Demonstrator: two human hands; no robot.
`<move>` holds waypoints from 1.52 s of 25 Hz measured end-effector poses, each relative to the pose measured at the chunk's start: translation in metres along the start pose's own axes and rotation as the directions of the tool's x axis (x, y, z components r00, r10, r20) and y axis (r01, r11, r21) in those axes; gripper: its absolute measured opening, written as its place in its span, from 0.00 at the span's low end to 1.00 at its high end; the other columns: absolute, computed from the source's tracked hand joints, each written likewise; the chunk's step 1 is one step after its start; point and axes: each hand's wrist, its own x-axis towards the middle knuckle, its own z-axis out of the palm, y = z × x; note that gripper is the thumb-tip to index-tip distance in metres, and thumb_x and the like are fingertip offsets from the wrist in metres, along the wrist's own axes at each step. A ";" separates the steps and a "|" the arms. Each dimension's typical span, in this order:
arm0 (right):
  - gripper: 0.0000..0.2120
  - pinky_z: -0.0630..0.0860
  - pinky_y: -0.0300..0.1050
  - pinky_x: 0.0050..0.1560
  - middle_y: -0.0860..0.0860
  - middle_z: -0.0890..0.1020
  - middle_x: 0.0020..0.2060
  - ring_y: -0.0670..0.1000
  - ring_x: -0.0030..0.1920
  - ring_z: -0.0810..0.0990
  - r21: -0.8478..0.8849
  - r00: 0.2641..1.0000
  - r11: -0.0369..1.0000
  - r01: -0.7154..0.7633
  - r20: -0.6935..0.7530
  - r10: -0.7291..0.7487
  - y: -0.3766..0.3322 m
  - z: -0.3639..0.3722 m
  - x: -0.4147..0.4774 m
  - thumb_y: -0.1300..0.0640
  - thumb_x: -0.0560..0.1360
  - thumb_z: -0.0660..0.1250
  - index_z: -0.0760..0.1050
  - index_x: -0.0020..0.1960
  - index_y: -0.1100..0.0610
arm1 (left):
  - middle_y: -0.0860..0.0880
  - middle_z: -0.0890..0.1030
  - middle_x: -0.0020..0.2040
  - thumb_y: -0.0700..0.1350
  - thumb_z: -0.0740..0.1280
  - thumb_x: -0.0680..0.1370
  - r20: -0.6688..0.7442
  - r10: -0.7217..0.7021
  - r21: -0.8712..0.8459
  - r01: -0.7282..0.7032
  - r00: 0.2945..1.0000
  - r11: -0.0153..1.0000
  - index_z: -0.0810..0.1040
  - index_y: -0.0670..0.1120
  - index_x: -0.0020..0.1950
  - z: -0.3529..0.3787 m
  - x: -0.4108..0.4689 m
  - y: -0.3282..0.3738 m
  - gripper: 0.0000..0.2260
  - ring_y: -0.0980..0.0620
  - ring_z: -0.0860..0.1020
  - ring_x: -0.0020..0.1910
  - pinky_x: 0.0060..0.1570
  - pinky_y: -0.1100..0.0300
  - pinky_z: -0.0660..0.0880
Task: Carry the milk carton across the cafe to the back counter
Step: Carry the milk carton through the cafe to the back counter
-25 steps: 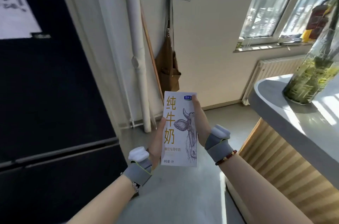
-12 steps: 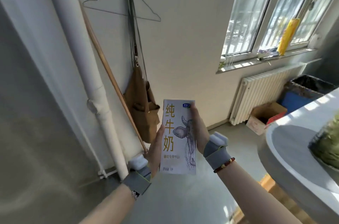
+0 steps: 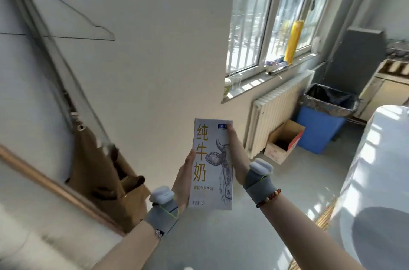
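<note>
viewpoint: one wide-angle camera worn on the person's head; no second view to share any part of the scene
facing: forward and down, tilted so the wall and window lean
nearest: both forearms rise from the bottom edge; the left hand and right hand sit near, at centre
middle distance: radiator, cardboard box and blue bin on the floor
right edge: a pale tabletop, cut off by the frame

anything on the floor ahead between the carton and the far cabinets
The carton is held in both hands. Ahead, a cardboard box and a blue bin sit by the radiator; the floor right of them looks open.
</note>
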 end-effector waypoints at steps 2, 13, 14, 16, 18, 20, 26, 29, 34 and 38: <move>0.29 0.83 0.52 0.54 0.62 0.87 0.52 0.61 0.51 0.86 -0.008 0.998 1.000 -0.004 -0.069 0.003 -0.010 -0.015 0.050 0.37 0.82 0.50 0.81 0.56 0.58 | 0.55 0.80 0.57 0.79 0.60 0.59 0.065 -0.032 0.027 0.030 0.997 0.999 0.76 0.64 0.53 0.009 0.059 0.012 0.30 0.55 0.78 0.54 0.69 0.40 0.67; 0.30 0.80 0.52 0.61 0.57 0.87 0.53 0.56 0.56 0.85 0.104 0.909 0.992 0.068 -0.416 -0.018 -0.060 -0.173 0.277 0.32 0.78 0.55 0.81 0.58 0.55 | 0.37 0.80 0.62 0.74 0.64 0.64 0.424 -0.144 0.092 0.115 0.894 0.989 0.81 0.53 0.56 0.135 0.346 0.072 0.32 0.34 0.77 0.62 0.66 0.33 0.68; 0.32 0.79 0.55 0.64 0.59 0.86 0.55 0.58 0.57 0.85 0.133 0.892 0.988 0.084 -0.452 -0.015 -0.063 -0.195 0.295 0.31 0.77 0.56 0.80 0.61 0.57 | 0.38 0.81 0.60 0.73 0.63 0.66 0.442 -0.125 0.109 0.085 0.888 0.990 0.81 0.52 0.55 0.155 0.368 0.074 0.31 0.36 0.79 0.59 0.64 0.35 0.72; 0.34 0.75 0.58 0.68 0.61 0.85 0.58 0.61 0.60 0.83 0.188 0.853 0.972 0.137 -0.521 -0.020 -0.069 -0.252 0.338 0.33 0.77 0.58 0.79 0.63 0.61 | 0.42 0.85 0.54 0.68 0.59 0.72 0.515 -0.107 0.098 0.066 0.851 0.993 0.81 0.49 0.58 0.204 0.417 0.078 0.28 0.41 0.83 0.53 0.55 0.45 0.79; 0.31 0.72 0.62 0.71 0.63 0.83 0.62 0.63 0.63 0.81 0.168 0.819 0.968 0.188 -0.571 -0.060 -0.084 -0.307 0.374 0.34 0.78 0.58 0.80 0.62 0.59 | 0.48 0.87 0.49 0.63 0.55 0.77 0.541 -0.083 0.101 0.034 0.837 0.994 0.79 0.48 0.61 0.256 0.466 0.082 0.25 0.51 0.85 0.48 0.46 0.57 0.80; 0.30 0.73 0.63 0.70 0.64 0.82 0.62 0.64 0.62 0.81 0.147 0.832 0.964 0.223 -0.543 -0.110 -0.109 -0.354 0.400 0.34 0.79 0.55 0.80 0.62 0.58 | 0.46 0.86 0.49 0.60 0.54 0.78 0.566 -0.038 0.088 -0.015 0.823 0.996 0.77 0.45 0.63 0.307 0.505 0.098 0.24 0.54 0.84 0.43 0.40 0.62 0.79; 0.33 0.78 0.59 0.65 0.60 0.84 0.61 0.61 0.60 0.83 0.028 0.801 0.953 0.301 -0.550 -0.237 -0.191 -0.499 0.473 0.33 0.79 0.51 0.78 0.65 0.57 | 0.49 0.87 0.38 0.51 0.53 0.82 0.671 0.003 0.010 -0.013 0.742 1.000 0.76 0.44 0.58 0.465 0.627 0.142 0.16 0.54 0.84 0.34 0.35 0.62 0.80; 0.37 0.76 0.61 0.68 0.58 0.85 0.60 0.59 0.60 0.84 -0.044 0.749 0.958 0.285 -0.613 -0.251 -0.214 -0.565 0.505 0.28 0.73 0.54 0.80 0.64 0.55 | 0.44 0.85 0.50 0.56 0.53 0.81 0.705 0.002 0.058 -0.061 0.709 0.996 0.75 0.42 0.65 0.528 0.668 0.151 0.23 0.53 0.84 0.44 0.49 0.57 0.80; 0.35 0.78 0.56 0.65 0.56 0.86 0.58 0.56 0.58 0.85 -0.098 0.653 0.956 0.277 -0.710 -0.262 -0.235 -0.685 0.555 0.29 0.76 0.51 0.80 0.63 0.54 | 0.49 0.85 0.56 0.61 0.54 0.79 0.762 -0.016 0.086 -0.076 0.647 0.993 0.77 0.50 0.65 0.645 0.746 0.145 0.23 0.51 0.82 0.54 0.50 0.56 0.80; 0.37 0.75 0.54 0.69 0.53 0.84 0.63 0.54 0.62 0.83 -0.085 0.536 0.942 0.324 -0.804 -0.257 -0.248 -0.790 0.604 0.27 0.72 0.58 0.76 0.69 0.52 | 0.48 0.84 0.57 0.67 0.55 0.75 0.800 -0.015 0.085 -0.089 0.600 0.992 0.78 0.57 0.59 0.753 0.837 0.129 0.22 0.48 0.83 0.52 0.53 0.50 0.78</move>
